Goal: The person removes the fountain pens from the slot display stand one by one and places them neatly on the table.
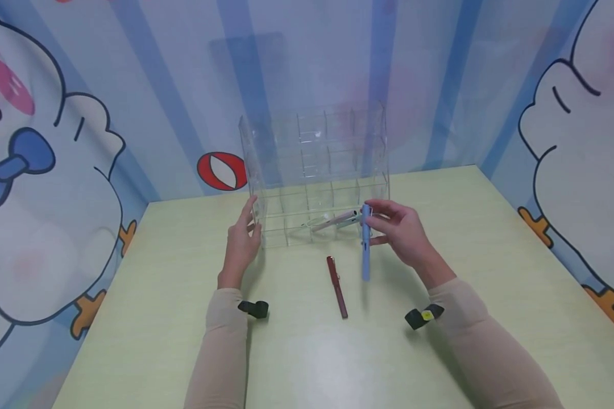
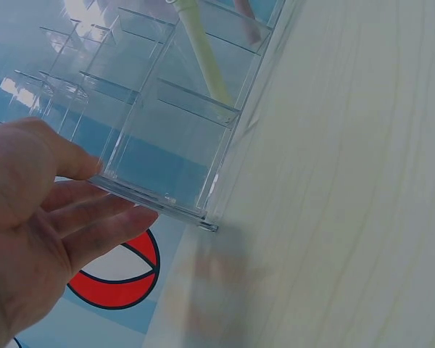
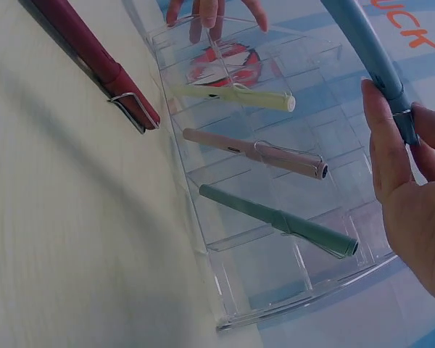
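"What's in your right hand [image 1: 401, 230]?"

"A blue pen [image 1: 365, 250]. I pinch it near its clip end between thumb and fingers, and the rest hangs below them, over the counter [image 1: 143, 341]."

"And your left hand [image 1: 240, 244]?"

"Its fingers are extended, not curled, resting against the side of a clear organizer [image 1: 317, 196]. That stands between my two hands and reaches up beyond them."

"Anything inside it?"

"Three pens, tilted in separate front compartments. The green pen [image 3: 275, 220] is closest to my right hand, then comes the pink pen [image 3: 254, 152], and the yellow pen [image 3: 264, 99] leans on the side towards my left hand."

"Where's the red pen [image 1: 336, 287]?"

"Lying on the counter, to the left of my right hand and closer to me, its clip end pointing at the organizer."

"What about that ball [image 1: 222, 170]?"

"It's red and white, printed on the backdrop [image 1: 312, 51] just beyond my left hand."
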Tool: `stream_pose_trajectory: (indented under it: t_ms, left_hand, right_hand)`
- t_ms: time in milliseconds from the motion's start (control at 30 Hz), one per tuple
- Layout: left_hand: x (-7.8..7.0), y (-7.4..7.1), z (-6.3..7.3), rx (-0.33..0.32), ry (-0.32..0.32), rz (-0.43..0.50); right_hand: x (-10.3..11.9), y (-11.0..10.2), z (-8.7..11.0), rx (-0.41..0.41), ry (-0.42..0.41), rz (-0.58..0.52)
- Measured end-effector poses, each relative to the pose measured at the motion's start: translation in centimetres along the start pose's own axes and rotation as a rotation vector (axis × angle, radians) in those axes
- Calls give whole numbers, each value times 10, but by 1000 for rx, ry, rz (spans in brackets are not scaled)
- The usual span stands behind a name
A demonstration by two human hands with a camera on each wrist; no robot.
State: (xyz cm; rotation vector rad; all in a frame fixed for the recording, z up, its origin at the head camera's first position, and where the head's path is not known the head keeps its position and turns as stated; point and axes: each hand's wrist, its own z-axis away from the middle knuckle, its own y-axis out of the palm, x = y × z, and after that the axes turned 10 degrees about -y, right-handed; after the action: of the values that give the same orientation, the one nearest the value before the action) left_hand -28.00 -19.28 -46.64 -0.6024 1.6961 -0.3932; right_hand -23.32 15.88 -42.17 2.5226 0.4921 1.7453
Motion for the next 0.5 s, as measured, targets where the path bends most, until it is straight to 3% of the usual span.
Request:
stream_pose_trajectory:
  t_ms: [500]
  left_hand:
    - [0,0,1,-1,6,-3]
  right_hand:
    - [-14,-2,3,83,166,197]
